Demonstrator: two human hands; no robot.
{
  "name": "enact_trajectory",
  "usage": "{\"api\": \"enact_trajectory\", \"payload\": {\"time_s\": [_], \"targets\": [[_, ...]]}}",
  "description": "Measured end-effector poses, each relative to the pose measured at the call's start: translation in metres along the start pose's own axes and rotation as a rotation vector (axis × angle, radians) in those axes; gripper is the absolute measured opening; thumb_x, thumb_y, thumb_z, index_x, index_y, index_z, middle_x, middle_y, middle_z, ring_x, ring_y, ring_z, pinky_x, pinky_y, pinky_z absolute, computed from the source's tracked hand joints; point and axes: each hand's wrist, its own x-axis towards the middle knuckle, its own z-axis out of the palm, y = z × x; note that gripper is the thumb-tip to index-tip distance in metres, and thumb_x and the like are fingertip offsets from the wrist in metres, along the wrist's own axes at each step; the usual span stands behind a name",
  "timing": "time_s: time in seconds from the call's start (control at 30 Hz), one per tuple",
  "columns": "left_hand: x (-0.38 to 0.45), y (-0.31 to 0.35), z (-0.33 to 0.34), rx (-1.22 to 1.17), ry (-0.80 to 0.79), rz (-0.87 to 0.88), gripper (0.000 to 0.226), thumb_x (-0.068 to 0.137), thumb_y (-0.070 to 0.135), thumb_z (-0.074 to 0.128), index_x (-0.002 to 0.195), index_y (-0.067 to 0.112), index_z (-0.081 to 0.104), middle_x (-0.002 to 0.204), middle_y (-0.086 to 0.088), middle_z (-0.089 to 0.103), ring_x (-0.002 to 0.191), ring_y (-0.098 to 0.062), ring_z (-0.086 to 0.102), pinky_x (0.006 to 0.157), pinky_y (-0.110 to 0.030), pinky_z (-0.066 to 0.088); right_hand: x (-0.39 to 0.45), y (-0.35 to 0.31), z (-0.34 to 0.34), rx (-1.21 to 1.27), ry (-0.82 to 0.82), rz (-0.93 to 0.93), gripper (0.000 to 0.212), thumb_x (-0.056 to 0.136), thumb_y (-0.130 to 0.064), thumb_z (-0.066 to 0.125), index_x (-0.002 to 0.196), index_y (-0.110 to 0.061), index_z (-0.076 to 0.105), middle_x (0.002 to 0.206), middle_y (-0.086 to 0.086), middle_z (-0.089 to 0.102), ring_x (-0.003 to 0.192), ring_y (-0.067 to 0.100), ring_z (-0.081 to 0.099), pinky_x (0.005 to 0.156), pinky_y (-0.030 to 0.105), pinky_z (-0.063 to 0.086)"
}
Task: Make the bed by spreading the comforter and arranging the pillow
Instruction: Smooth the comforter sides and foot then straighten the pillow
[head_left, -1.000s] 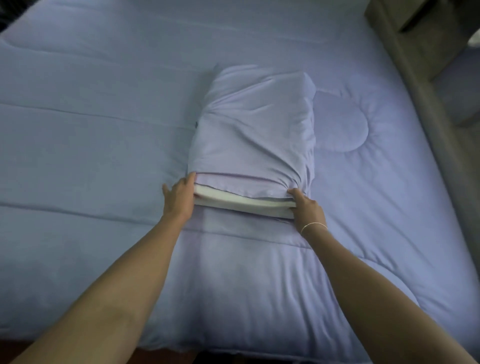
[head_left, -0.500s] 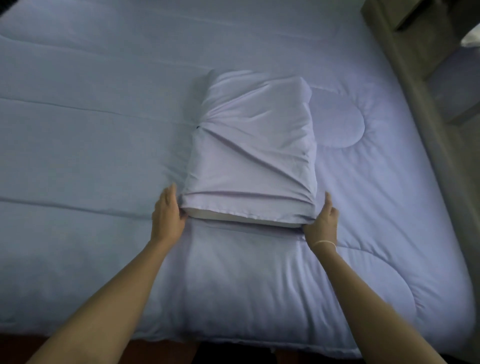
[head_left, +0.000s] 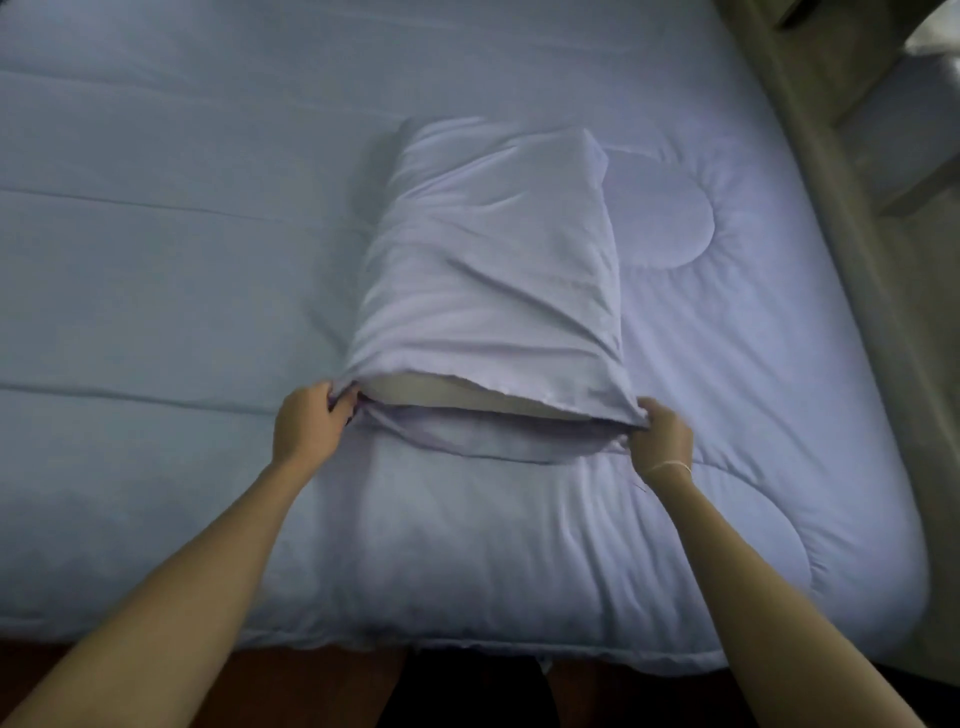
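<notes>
Lilac pillow (head_left: 493, 270) lies on the comforter (head_left: 156, 260); left hand (head_left: 306, 423) and right hand (head_left: 665, 431) each pinch a corner of its open cover end.

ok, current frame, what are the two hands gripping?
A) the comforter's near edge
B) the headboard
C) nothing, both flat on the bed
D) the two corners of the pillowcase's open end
D: the left hand and right hand each pinch a corner of the pillowcase at its open near end, where the pale pillow insert shows, on the comforter.
</notes>
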Motion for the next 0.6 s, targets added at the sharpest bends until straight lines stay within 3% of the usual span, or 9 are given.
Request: {"api": "enact_trajectory", "payload": {"time_s": [0.1, 0.2, 0.3, 0.37, 0.43, 0.53, 0.6], "targets": [[-0.032, -0.040, -0.010, 0.319, -0.156, 0.004, 0.011, 0.080, 0.011, 0.061, 0.075, 0.002, 0.058, 0.078, -0.030, 0.061, 0.072, -0.046, 0.059, 0.063, -0.045, 0.049, -0.021, 0.046, 0.004, -0.195, -0.095, -0.067, 0.057, 0.073, 0.015, 0.054, 0.119, -0.016, 0.065, 0.103, 0.017, 0.065, 0.100, 0.037, 0.060, 0.085, 0.034, 0.046], [-0.043, -0.056, -0.021, 0.383, -0.291, 0.104, 0.008, 0.078, 0.011, 0.059, 0.086, 0.007, 0.057, 0.082, -0.024, 0.059, 0.078, -0.044, 0.059, 0.068, -0.045, 0.050, -0.028, 0.062, 0.001, -0.233, -0.178, -0.129, 0.060, 0.076, 0.010, 0.054, 0.128, -0.019, 0.056, 0.111, 0.017, 0.058, 0.103, 0.037, 0.057, 0.089, 0.035, 0.044], [-0.037, -0.052, -0.025, 0.264, -0.355, 0.140, 0.038, 0.075, 0.023, 0.066, 0.109, 0.014, 0.052, 0.108, -0.012, 0.061, 0.099, -0.035, 0.058, 0.081, -0.041, 0.047, -0.031, 0.053, -0.009, -0.225, -0.353, -0.092, 0.070, 0.078, -0.019, 0.064, 0.142, -0.027, 0.035, 0.125, 0.012, 0.048, 0.109, 0.035, 0.054, 0.093, 0.038, 0.044], [-0.032, -0.044, -0.020, 0.272, -0.319, 0.148, 0.063, 0.072, 0.037, 0.070, 0.126, 0.018, 0.044, 0.123, -0.011, 0.057, 0.110, -0.034, 0.056, 0.090, -0.043, 0.044, -0.031, 0.044, -0.008, -0.268, -0.374, -0.100, 0.075, 0.078, -0.034, 0.067, 0.142, -0.027, 0.029, 0.128, 0.010, 0.049, 0.113, 0.034, 0.054, 0.092, 0.040, 0.045], [-0.028, -0.034, -0.007, 0.393, -0.331, 0.145, 0.074, 0.074, 0.051, 0.069, 0.133, 0.018, 0.038, 0.127, -0.011, 0.057, 0.114, -0.033, 0.056, 0.093, -0.043, 0.041, -0.031, 0.034, 0.002, -0.372, -0.344, -0.135, 0.066, 0.080, -0.040, 0.066, 0.136, -0.025, 0.035, 0.125, 0.007, 0.056, 0.111, 0.032, 0.057, 0.088, 0.040, 0.047], [-0.021, -0.020, 0.011, 0.464, -0.342, 0.100, 0.037, 0.089, 0.034, 0.057, 0.116, 0.009, 0.051, 0.113, -0.015, 0.066, 0.105, -0.032, 0.061, 0.091, -0.037, 0.045, -0.029, 0.027, 0.021, -0.424, -0.253, -0.126, 0.027, 0.090, -0.025, 0.054, 0.117, -0.019, 0.051, 0.111, 0.016, 0.064, 0.097, 0.036, 0.061, 0.072, 0.035, 0.045], [-0.019, -0.019, 0.012, 0.507, -0.363, 0.105, 0.022, 0.090, 0.026, 0.054, 0.105, 0.010, 0.058, 0.107, -0.015, 0.068, 0.103, -0.031, 0.062, 0.087, -0.032, 0.046, -0.031, 0.032, 0.023, -0.453, -0.234, -0.147, 0.019, 0.090, -0.014, 0.047, 0.106, -0.017, 0.055, 0.105, 0.019, 0.063, 0.094, 0.037, 0.060, 0.068, 0.032, 0.039]]}}
